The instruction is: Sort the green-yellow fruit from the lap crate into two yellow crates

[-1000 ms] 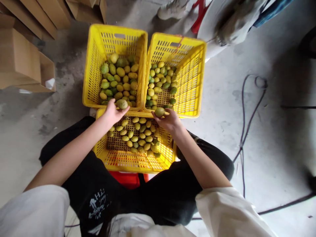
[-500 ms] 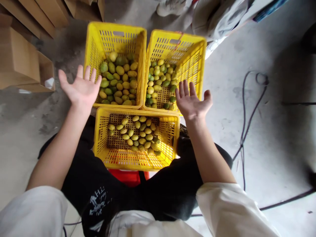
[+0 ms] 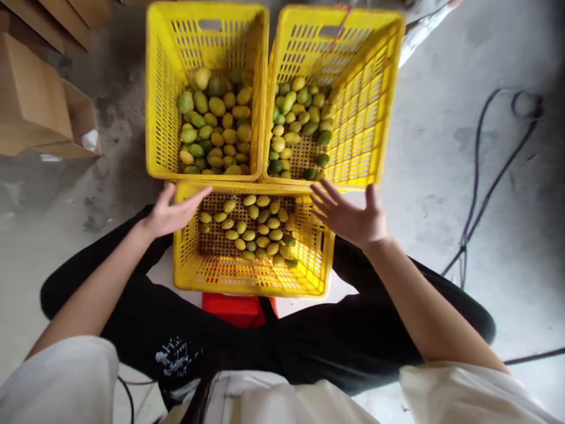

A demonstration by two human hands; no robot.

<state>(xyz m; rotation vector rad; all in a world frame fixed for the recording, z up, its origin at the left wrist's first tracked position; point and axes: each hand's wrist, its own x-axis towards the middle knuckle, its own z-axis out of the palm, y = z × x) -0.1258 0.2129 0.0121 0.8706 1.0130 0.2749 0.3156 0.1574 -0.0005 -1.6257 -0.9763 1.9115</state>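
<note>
Three yellow plastic crates hold oval, green-to-yellow fruits. The near crate [image 3: 253, 285] sits between my knees, with several mostly yellow fruits [image 3: 263, 229] scattered on its slotted floor. Behind it stand the far left crate [image 3: 152, 106] and the far right crate [image 3: 366, 112], both with larger heaps. At the near crate's left rim, my left hand [image 3: 170, 212] is open, fingers stretched toward the right, with nothing in it. My right hand [image 3: 353, 215] hovers by that crate's right rim, palm showing, fingers spread and holding nothing. Whether either hand touches the rim, I cannot tell.
Cardboard boxes [image 3: 35, 94] stand on the floor at the far left. A black cable [image 3: 474, 176] lies looped on the concrete at the right. Something red [image 3: 233, 309] is below the near crate. Light cloth [image 3: 426, 32] shows beyond the far right crate.
Both hands have come down and nearer, from beside the far crates to the near crate's sides. My knees have spread wider. The view has shifted, so the crates appear larger and higher.
</note>
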